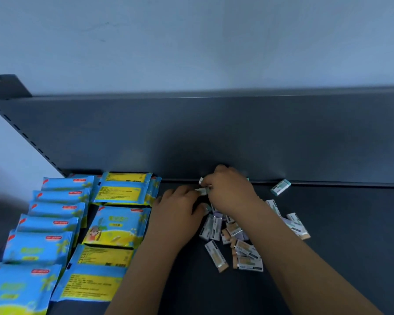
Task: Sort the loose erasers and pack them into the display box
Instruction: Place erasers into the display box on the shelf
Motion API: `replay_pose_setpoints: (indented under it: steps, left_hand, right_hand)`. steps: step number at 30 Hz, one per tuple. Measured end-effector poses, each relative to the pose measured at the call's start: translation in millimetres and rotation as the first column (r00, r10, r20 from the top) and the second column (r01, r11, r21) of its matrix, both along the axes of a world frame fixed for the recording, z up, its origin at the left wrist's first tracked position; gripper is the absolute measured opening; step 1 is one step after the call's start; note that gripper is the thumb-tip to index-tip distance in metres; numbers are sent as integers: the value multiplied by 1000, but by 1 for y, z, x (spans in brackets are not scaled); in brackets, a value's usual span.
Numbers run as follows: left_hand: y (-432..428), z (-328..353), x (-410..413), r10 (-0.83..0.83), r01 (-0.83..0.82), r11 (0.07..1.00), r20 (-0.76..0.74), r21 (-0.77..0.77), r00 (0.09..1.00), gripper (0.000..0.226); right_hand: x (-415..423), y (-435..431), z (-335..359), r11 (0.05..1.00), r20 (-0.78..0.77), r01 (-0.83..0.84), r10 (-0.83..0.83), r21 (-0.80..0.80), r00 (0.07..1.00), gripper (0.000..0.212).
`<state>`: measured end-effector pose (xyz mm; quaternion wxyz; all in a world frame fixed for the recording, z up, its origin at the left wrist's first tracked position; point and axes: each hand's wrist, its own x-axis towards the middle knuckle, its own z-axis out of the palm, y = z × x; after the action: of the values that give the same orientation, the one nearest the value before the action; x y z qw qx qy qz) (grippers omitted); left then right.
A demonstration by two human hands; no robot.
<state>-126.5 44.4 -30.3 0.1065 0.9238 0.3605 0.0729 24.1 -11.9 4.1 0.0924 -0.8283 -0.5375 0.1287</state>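
Several small sleeved erasers (234,242) lie in a loose pile on the dark shelf (328,258), partly under my right forearm. One eraser with a teal end (280,187) lies apart near the back panel. My right hand (231,189) is curled over the far end of the pile and pinches erasers at its fingertips. My left hand (180,205) meets it from the left, fingers curled round an eraser (201,190) between both hands. No display box is in view.
Blue and yellow wet-wipe packs (62,223) fill the left part of the shelf in overlapping rows. A dark upright back panel (237,137) closes the shelf behind the hands. A slotted shelf post (21,133) slants at the far left.
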Motion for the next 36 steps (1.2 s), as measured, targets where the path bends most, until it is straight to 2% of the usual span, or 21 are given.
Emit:
replay_pose_setpoints:
  steps: [4,8,10,12,14,19,22,25,28,30,33,36]
  left_hand:
    - [2,5,-11,105,-106,991,15,82,994,28]
    - [6,5,-13,118,-127,989,113,78,987,16]
    - [14,2,-14,45,-55,997,151,61,988,40]
    - [23,2,-15,-73,69,997,107,37,992,66]
    - [29,5,-16,-128,128,992,34,-15,991,71]
    - [30,12,-17,18,-5,996,-130,94,991,33]
    - [28,10,-15,35,-24,996,-122,92,992,30]
    - [27,7,-13,18,-13,996,-64,87,998,28]
    - [30,7,-15,-14,16,993,-17,114,1000,26]
    - [32,11,-18,-13,5,996,98,87,995,23]
    - [32,19,-20,17,-41,997,338,64,941,29]
    - [16,36,-7,-59,20,994,385,104,921,30]
  right_hand:
    - [2,0,-1,1000,-6,25,-25,-2,1000,44]
    - [0,-2,-2,1000,59,26,-27,15,998,32]
    - [-2,-3,-2,999,108,39,-42,28,993,27]
    - [-2,-4,-2,998,165,42,-50,51,985,28]
    - [-2,-5,-3,997,203,37,-50,65,978,26]
    - [1,-7,-9,992,179,66,-85,110,980,19]
    - [2,-8,-13,990,169,50,-73,135,983,22]
    - [2,-10,-15,989,182,26,-52,143,982,20]
    - [3,-17,-13,973,137,16,-48,228,989,19]
    - [5,-26,-9,955,87,12,-39,296,995,19]
    - [11,-44,-1,931,56,10,-32,365,998,18]
    - [21,-66,5,906,38,8,-27,423,999,17]
